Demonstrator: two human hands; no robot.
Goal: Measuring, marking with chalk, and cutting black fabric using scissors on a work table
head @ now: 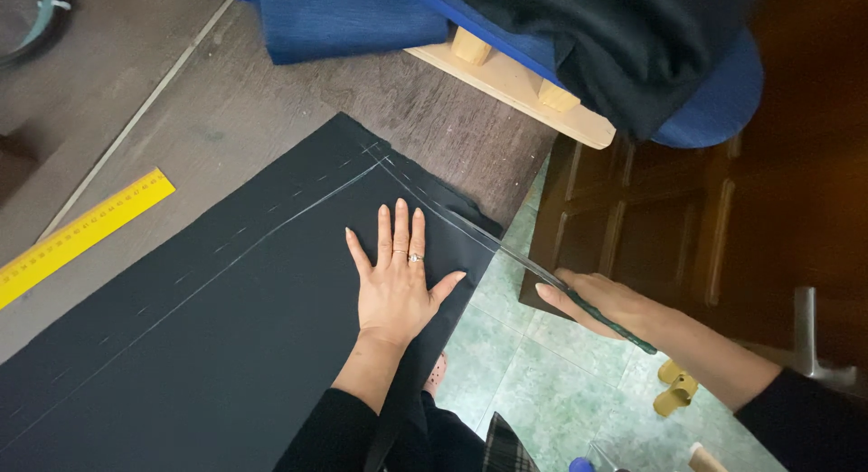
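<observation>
Dark wooden table (pixel 271 101), large, grey-brown grain. Black fabric (pixel 226 327) spread flat across most of it, reaching the table's right edge above the green tiled floor (pixel 533 382). Fabric matte, smooth, marked with pale chalk lines: one solid and one dashed running along its length, crossing others near the far corner. Yellow ruler (pixel 81 232) lies on the table left of the fabric, apart from it. Left hand (pixel 395 282) pressed flat on the fabric, fingers spread wide, ring on one finger. Right hand (pixel 597 300) closed around scissors (pixel 542 278), blades at the fabric's edge along a chalk line.
</observation>
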